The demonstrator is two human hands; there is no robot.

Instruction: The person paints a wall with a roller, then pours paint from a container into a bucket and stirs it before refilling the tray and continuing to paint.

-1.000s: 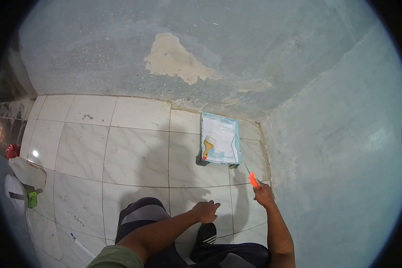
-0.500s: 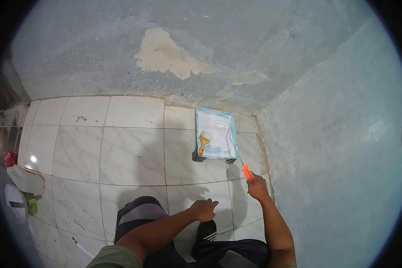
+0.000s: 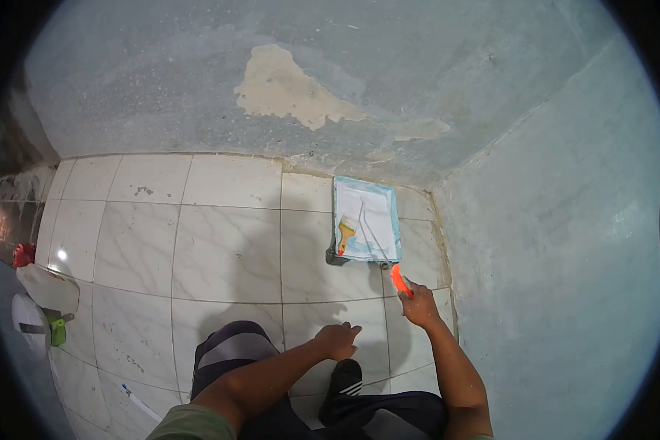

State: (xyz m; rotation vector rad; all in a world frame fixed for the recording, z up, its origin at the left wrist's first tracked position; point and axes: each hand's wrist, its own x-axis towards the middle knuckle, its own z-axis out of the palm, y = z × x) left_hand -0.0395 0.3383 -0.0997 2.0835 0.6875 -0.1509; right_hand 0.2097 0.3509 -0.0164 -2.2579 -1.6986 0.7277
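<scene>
My right hand is closed on the orange handle of a paint roller, whose wire frame reaches up into a paint tray. White paint coats the tray, and the roller head hardly stands out from it. A brush with a yellow handle and red tip lies on the tray's left side. My left hand hangs over the floor tiles near my foot, holding nothing, its fingers partly apart.
A grey wall with a bare beige patch rises behind the tray, and another wall stands close on the right. At the far left are a pale container, a red object and a green object.
The roller has shifted left and its frame has turned within the tray as my right hand moved relative to it. My left hand keeps nearly the same pose. The view has shifted slightly.
</scene>
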